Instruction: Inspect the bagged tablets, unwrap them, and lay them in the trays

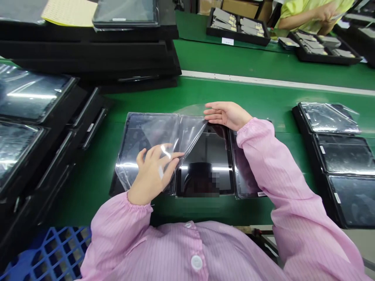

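A black tray (115,187) on the green belt holds three dark glass panels side by side. My left hand (154,171) pinches a clear plastic film (152,130) that is lifted and folded back over the left panel, baring the glossy middle panel (206,164). My right hand (225,114) lies at the tray's far edge, fingers stretched flat and together, touching the film's far corner beside the right panel (246,171). Both arms wear pink sleeves.
Stacked black trays with film-covered panels (29,97) fill the left side, with more black trays (96,50) behind. Another tray of panels (336,152) sits at right. A blue crate (49,249) is at lower left. Across the belt, a person in yellow-green (310,13) works by trays of small parts (237,25).
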`<state>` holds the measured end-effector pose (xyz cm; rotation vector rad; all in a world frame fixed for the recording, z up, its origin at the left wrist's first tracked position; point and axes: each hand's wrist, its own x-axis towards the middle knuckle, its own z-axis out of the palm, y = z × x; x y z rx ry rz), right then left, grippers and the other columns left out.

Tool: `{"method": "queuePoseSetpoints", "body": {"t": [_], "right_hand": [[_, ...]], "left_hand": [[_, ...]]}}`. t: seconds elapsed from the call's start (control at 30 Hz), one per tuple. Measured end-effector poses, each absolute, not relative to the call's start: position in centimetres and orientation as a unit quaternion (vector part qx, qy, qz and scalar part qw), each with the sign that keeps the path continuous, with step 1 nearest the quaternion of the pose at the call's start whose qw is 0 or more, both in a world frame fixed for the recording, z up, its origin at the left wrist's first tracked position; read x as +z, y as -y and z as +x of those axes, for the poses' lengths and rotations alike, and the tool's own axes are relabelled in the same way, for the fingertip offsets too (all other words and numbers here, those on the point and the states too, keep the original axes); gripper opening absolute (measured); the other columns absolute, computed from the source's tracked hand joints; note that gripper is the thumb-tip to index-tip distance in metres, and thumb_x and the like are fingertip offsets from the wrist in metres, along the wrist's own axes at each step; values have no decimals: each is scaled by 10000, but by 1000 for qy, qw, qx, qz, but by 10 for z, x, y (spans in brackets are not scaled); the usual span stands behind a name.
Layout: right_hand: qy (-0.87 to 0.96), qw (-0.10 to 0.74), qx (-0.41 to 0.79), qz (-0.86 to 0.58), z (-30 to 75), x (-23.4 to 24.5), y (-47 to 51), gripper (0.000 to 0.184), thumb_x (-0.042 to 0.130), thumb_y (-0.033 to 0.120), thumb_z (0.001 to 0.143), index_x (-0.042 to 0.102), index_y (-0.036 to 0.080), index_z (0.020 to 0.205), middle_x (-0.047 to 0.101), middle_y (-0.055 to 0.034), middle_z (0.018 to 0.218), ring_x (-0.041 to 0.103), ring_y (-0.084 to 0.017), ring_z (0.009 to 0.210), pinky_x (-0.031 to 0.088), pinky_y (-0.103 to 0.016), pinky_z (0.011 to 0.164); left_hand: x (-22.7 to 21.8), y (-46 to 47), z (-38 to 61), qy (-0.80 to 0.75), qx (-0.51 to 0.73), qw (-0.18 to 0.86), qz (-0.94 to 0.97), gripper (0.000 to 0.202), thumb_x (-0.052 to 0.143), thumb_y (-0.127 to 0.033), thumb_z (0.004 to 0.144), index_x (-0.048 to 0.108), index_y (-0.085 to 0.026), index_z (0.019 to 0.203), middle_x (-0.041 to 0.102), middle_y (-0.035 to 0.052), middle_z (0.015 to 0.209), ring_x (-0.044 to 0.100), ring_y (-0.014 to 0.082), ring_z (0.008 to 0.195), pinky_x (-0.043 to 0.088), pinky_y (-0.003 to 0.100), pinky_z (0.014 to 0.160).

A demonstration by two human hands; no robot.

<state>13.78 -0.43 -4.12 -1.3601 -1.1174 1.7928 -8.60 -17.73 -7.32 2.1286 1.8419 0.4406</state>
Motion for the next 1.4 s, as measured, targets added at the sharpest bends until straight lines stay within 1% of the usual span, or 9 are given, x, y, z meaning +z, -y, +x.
{"method": "queuePoseSetpoints", "body": {"t": [0.2, 0.33, 0.5, 0.63, 0.77, 0.87, 1.0, 1.2, 1.4], "right_hand": [[558, 357, 531, -528, 174, -14, 41, 286, 552, 136, 924, 628, 155, 1199, 762, -43, 928, 741, -156, 793, 608, -352, 857], [716, 242, 408, -512, 215, -10, 95, 407, 590, 273, 898, 626, 177, 1292, 764, -94, 1091, 731, -246, 1025, 565, -452, 986], [748, 180, 226, -597, 256, -47, 159, 550, 538, 304, 912, 531, 192, 1450, 603, -152, 1440, 560, -313, 1353, 442, -532, 1141], [739, 197, 177, -619, 258, -81, 199, 474, 503, 305, 950, 580, 239, 1413, 506, -128, 1537, 424, -326, 1462, 348, -597, 1187], [715, 241, 169, -634, 257, -90, 227, 399, 476, 300, 988, 630, 266, 1354, 573, -124, 1478, 511, -308, 1401, 399, -576, 1163], [678, 270, 153, -667, 268, -92, 229, 426, 508, 328, 971, 614, 239, 1374, 594, -152, 1447, 544, -319, 1368, 433, -562, 1143], [655, 277, 147, -688, 291, -95, 189, 543, 597, 390, 911, 576, 180, 1411, 575, -196, 1446, 528, -347, 1368, 411, -568, 1156], [660, 293, 207, -660, 312, -96, 74, 519, 722, 372, 822, 662, 186, 1303, 641, -171, 1378, 579, -316, 1311, 425, -511, 1138], [672, 358, 259, -595, 308, -95, 43, 184, 699, 400, 834, 777, 242, 888, 706, -113, 1290, 581, -285, 1316, 368, -504, 1171]], "left_hand": [[-69, 185, -75, -645, 133, 117, 743, 372, 448, -438, 994, 738, -274, 1158, 626, 139, 1359, 528, 343, 1335, 270, 667, 1145], [-74, 197, -50, -617, 154, 29, 771, 517, 550, -516, 939, 675, -136, 1266, 532, 253, 1474, 432, 436, 1420, 276, 664, 1139], [-89, 199, 0, -480, 154, 38, 863, 592, 492, -467, 970, 570, -77, 1409, 536, 240, 1486, 518, 400, 1366, 386, 565, 1104], [-96, 193, 34, -438, 168, 47, 882, 562, 435, -398, 974, 552, -105, 1439, 503, 222, 1516, 514, 391, 1377, 399, 576, 1098], [-99, 192, 47, -439, 188, 46, 877, 565, 357, -335, 986, 537, -49, 1439, 505, 245, 1502, 525, 391, 1367, 374, 600, 1107], [-101, 194, 45, -436, 197, 46, 877, 600, 358, -406, 995, 542, -40, 1433, 517, 253, 1492, 524, 398, 1364, 362, 588, 1115], [-102, 196, 41, -381, 204, 38, 901, 669, 445, -555, 961, 571, -85, 1420, 560, 250, 1457, 562, 393, 1324, 393, 546, 1099], [-101, 194, 38, -364, 233, 22, 902, 610, 474, -569, 958, 645, -128, 1345, 610, 242, 1406, 602, 374, 1279, 450, 514, 1053], [-99, 194, 35, -367, 257, 98, 889, 407, 580, -541, 921, 728, -305, 1218, 616, 130, 1426, 537, 351, 1333, 410, 509, 1080]]}}
